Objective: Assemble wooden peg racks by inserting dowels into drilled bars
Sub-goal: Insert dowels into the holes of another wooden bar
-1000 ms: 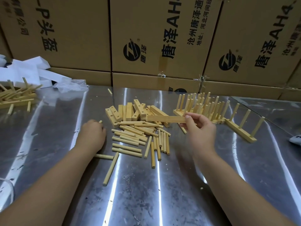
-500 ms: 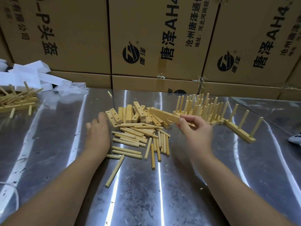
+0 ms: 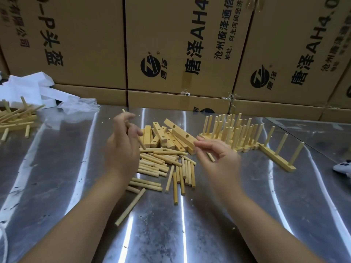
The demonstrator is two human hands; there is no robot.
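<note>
Your left hand [image 3: 123,149] pinched a dowel [image 3: 142,144]; your right hand [image 3: 218,162] hung loosely open, empty — bars [image 3: 178,132] and racks [image 3: 233,133] crowded just beyond.

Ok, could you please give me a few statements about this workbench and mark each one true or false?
1. The left hand grips a dowel. True.
2. The loose dowels lie in a tray. False: they lie bare on the metal table.
3. The racks with upright pegs stand to the right of the drilled bars. True.
4. White plastic crates are stacked behind the table. False: those are brown cardboard boxes with black print.
</note>
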